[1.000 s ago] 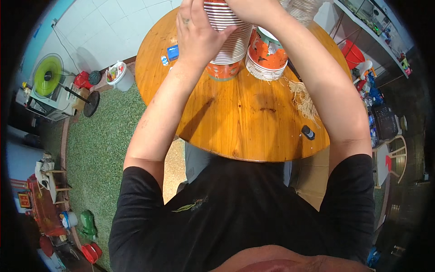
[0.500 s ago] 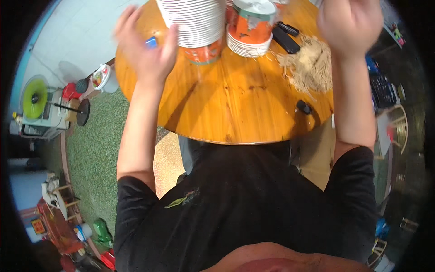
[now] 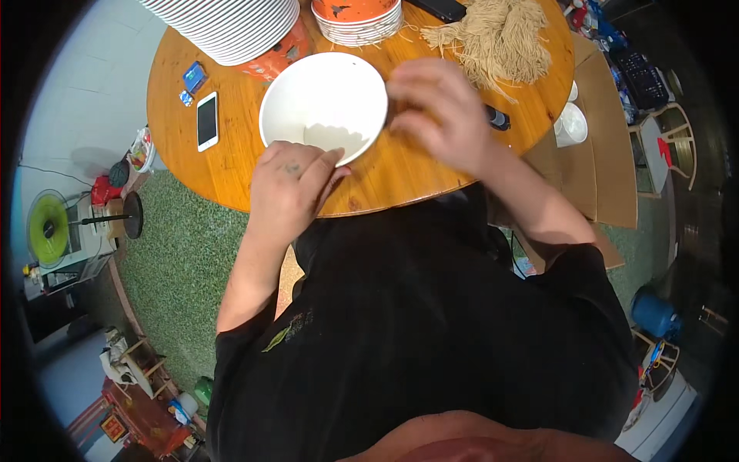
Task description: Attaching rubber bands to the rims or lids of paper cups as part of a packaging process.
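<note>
A paper bucket (image 3: 323, 104), white inside, stands tilted on the wooden table in front of me with its mouth toward me. My left hand (image 3: 292, 181) grips its near rim, thumb and fingers on either side of the edge. Just right of the bucket is my right hand (image 3: 443, 115), slightly blurred, its fingers curved and apart with nothing visible between them. Behind the bucket, a tall leaning stack of white-rimmed paper buckets (image 3: 231, 31) rests at the left. A shorter stack of orange-and-white buckets (image 3: 358, 27) sits at the back middle.
A bundle of beige strings (image 3: 508, 42) lies at the table's back right, near a black object (image 3: 439, 8). A smartphone (image 3: 207, 122) and a small blue packet (image 3: 194, 77) lie on the left. A dark small item (image 3: 496, 117) is by my right wrist. Cardboard (image 3: 608, 146) stands beyond the right edge.
Both hands have come down and inward from the far side of the table. A paper bucket is now in my left hand. The view has shifted, bringing the smartphone into sight.
</note>
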### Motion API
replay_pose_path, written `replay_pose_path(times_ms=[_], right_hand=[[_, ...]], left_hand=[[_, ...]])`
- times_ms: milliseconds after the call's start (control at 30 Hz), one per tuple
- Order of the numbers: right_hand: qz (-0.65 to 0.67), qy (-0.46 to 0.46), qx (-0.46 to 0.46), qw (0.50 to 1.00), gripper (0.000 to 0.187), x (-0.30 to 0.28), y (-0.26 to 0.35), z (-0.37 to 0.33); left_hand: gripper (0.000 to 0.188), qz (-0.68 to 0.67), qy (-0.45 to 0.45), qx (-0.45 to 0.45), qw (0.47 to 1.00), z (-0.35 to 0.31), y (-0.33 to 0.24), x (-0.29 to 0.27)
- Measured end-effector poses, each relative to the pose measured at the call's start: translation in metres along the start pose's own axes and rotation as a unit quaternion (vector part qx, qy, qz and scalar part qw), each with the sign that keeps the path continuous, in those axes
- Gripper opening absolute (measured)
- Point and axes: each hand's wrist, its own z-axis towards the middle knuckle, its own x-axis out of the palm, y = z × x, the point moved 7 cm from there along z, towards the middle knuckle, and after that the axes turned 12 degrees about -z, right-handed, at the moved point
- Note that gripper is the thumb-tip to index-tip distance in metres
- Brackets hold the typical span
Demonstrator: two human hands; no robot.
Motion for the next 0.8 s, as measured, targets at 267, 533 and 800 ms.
replay_pose_path(times_ms=[267,533,800], right_hand=[[-0.15,0.212,0.181,0.949,0.023,0.008,-0.187,-0.005],[-0.245,0.272,0.148,0.919,0.018,0.055,-0.188,-0.013],[-0.257,0.183,0.105,0.943,0.012,0.039,-0.156,-0.032]], left_hand=[[0.036,-0.007,-0.026,-0.039,0.999,-0.002,0.0,-0.004],[0.039,0.003,-0.028,-0.043,0.999,0.001,-0.001,-0.006],[0.034,0.0,-0.077,-0.02,0.997,-0.005,-0.025,-0.022]])
